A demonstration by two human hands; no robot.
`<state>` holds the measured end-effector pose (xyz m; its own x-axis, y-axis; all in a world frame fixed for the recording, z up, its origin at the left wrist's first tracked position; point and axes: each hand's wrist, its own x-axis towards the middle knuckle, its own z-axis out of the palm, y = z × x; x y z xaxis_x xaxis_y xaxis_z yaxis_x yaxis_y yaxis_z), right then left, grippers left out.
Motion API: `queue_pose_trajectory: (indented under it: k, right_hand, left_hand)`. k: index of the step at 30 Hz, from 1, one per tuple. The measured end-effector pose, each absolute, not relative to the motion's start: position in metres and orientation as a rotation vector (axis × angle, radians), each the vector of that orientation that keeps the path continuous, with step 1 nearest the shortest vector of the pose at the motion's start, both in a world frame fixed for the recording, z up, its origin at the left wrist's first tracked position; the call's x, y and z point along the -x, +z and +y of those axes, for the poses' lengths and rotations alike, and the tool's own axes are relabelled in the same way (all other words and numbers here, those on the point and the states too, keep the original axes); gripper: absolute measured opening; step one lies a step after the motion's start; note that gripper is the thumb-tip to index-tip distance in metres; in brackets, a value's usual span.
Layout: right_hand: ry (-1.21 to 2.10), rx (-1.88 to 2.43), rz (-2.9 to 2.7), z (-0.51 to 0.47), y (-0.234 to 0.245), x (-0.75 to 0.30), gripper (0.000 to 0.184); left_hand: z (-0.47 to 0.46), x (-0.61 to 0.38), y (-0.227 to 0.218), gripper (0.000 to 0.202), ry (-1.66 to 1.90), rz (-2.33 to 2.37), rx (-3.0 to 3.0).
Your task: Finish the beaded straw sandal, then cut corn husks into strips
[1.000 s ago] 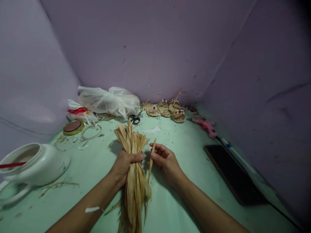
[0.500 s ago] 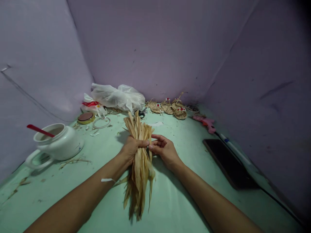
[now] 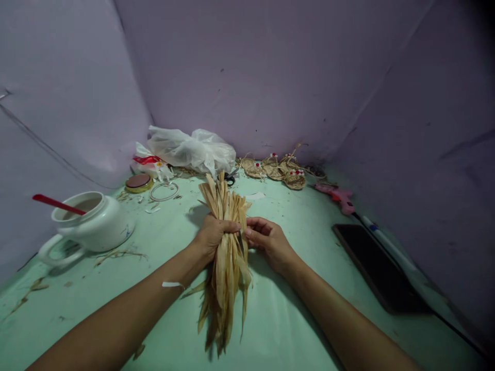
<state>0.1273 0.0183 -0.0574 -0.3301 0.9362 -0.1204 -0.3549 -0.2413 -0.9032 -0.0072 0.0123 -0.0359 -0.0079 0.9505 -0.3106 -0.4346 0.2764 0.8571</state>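
A bundle of dried corn husks (image 3: pixel 226 268) stands out in the middle, its loose ends fanned at top and bottom. My left hand (image 3: pixel 214 234) is wrapped around its middle, thumb across the front. At the bundle's right side, my right hand (image 3: pixel 268 242) pinches a single husk strip (image 3: pixel 244 232) between thumb and fingers. The fingertips of both hands are close together there. A small white strip (image 3: pixel 172 284) lies against my left forearm.
A white pot (image 3: pixel 102 226) with a red-handled utensil stands left. Behind are a plastic bag (image 3: pixel 193 149), scissors (image 3: pixel 230 179) and woven round pieces (image 3: pixel 274 170). To the right lie a pink glue gun (image 3: pixel 338 197) and a dark phone (image 3: pixel 377 268).
The view has shifted slightly. My right hand has drawn a little back to the right with the husk strip. My left hand keeps its hold on the bundle.
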Motion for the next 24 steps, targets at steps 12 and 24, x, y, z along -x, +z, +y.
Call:
queue_pose_trajectory:
  k: [12, 24]
  right_hand:
    - [1.948, 0.837, -1.011, 0.0228, -0.049, -0.137, 0.032]
    - [1.961, 0.841, -0.95, 0.0227, -0.0476, -0.1356, 0.03]
  left_hand:
    - [0.0136, 0.0078, -0.0339, 0.025, 1.2, 1.04, -0.612]
    - [0.0145, 0.0092, -0.0388, 0.025, 1.196, 0.995, -0.62]
